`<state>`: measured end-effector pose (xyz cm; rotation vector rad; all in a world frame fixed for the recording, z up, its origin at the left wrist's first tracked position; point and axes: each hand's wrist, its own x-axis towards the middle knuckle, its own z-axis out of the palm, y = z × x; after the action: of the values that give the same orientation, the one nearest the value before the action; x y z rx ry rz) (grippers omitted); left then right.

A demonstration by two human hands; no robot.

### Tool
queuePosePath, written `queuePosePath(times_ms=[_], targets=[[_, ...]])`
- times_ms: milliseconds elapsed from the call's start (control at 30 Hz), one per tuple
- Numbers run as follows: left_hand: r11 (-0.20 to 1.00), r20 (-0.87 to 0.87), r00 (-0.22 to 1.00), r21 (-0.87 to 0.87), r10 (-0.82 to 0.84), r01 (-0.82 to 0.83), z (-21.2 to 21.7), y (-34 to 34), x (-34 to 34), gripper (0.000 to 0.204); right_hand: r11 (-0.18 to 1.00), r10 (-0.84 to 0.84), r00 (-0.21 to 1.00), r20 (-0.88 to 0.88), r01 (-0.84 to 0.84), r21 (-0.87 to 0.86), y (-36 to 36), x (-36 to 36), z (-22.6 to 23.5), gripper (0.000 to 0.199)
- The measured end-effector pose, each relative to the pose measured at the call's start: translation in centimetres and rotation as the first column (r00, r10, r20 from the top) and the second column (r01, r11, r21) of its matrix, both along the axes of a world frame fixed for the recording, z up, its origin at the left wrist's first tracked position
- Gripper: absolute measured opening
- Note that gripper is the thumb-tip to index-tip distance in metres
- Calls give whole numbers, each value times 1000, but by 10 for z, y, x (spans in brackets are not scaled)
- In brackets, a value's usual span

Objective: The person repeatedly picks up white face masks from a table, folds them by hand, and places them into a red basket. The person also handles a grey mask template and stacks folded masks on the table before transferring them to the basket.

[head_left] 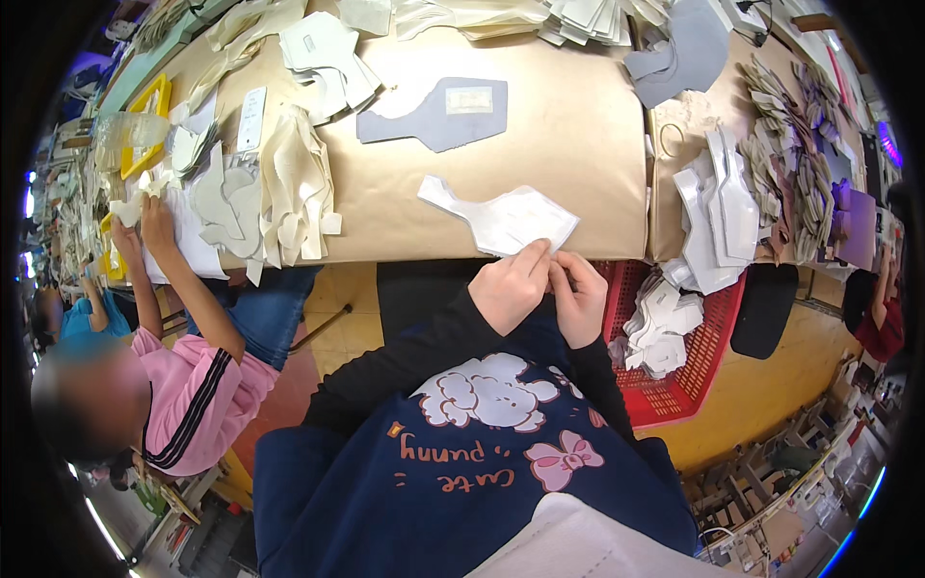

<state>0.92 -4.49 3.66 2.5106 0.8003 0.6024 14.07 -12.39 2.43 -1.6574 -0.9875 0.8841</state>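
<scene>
At the table's front edge lies a white, glossy cut piece with a narrow neck pointing left and a wide angular body. My left hand is closed on its near corner, fingertips on top of the piece. Right beside it, my right hand has thumb and fingers pinched together close to the same corner; what is between them is hidden. Farther back on the table, a grey piece of similar outline lies flat with a small pale rectangle on it.
Stacked white pieces overhang the table edge at right, above a red basket holding more white pieces. Cream strips and pale cut pieces lie at left. A person in a pink shirt works at the left, hands on pale pieces.
</scene>
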Motion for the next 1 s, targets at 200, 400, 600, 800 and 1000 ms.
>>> queuePosePath(times_ms=[200, 400, 600, 800, 1000], targets=[[998, 101, 993, -16, 63, -62, -2, 8, -3, 14, 999, -11, 999, 41, 9, 46, 8, -5, 3, 7], [882, 330, 901, -460, 280, -106, -13, 13, -5, 10, 995, -97, 980, -174, 100, 6, 7, -14, -1, 9], [682, 358, 861, -731, 362, 17, -16, 22, -13, 9, 993, -120, 968, -221, 121, -11, 6, -19, -5, 12], [626, 303, 897, -779, 322, 38, -6, 25, -13, 13, 997, -66, 995, 75, 63, 42, 7, -14, 0, 10], [715, 143, 965, -696, 219, -59, -12, 43, -2, 22, 978, 4, 931, 366, -80, 191, 9, -11, 3, 7]])
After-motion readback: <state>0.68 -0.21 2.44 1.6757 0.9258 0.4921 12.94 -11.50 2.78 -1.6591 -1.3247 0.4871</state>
